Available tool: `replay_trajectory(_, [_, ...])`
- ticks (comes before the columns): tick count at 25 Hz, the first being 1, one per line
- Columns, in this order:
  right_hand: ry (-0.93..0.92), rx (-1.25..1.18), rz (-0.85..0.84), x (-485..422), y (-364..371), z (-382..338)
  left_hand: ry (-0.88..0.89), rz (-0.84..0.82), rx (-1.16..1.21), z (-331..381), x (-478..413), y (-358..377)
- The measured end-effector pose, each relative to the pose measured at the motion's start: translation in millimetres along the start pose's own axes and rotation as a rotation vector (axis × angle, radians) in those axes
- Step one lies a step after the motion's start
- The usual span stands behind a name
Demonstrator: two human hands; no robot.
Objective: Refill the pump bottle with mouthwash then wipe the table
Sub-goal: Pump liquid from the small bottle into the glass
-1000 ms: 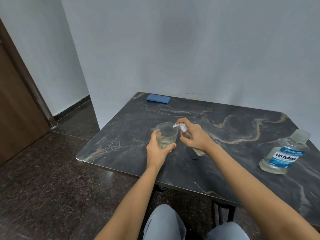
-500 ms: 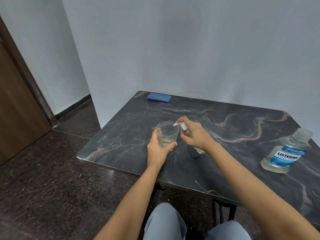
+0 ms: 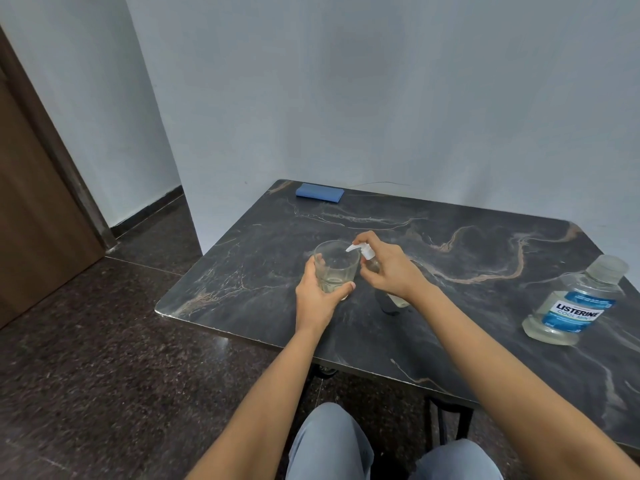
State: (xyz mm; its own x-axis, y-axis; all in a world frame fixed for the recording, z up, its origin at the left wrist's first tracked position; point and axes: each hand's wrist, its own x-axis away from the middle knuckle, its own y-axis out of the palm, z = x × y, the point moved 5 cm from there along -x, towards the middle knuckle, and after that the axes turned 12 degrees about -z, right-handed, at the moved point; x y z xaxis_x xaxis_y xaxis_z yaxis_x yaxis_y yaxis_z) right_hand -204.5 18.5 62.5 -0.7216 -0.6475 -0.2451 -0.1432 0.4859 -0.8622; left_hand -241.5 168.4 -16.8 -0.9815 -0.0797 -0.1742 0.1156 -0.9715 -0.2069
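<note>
A clear glass with a little pale liquid stands on the dark marble table, and my left hand grips it from the near side. My right hand wraps the small clear pump bottle; its white pump head points its nozzle over the glass rim, with my forefinger on top. The capped Listerine mouthwash bottle stands at the right, apart from both hands. A folded blue cloth lies at the far left corner of the table.
The table's near edge runs diagonally in front of my knees. White walls stand behind the table. A brown door is at the left, with dark stone floor below it.
Both hands stay on the glass and the pump bottle. The pump head has risen slightly. The view has tilted a little.
</note>
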Motion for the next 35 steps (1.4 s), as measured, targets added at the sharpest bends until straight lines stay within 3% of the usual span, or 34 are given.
replay_trajectory(19, [-0.003, -0.068, 0.04, 1, -4, 2, 0.007, 0.007, -0.008, 2, -1, 0])
replay_trajectory(29, [0.244, -0.291, 0.518, 28, -40, 55, -0.06, 0.001, 0.01, -2, -25, 5])
replay_trajectory(35, [0.373, -0.337, 0.523, 44, -36, 91, -0.068, -0.015, 0.033, 3, -43, 14])
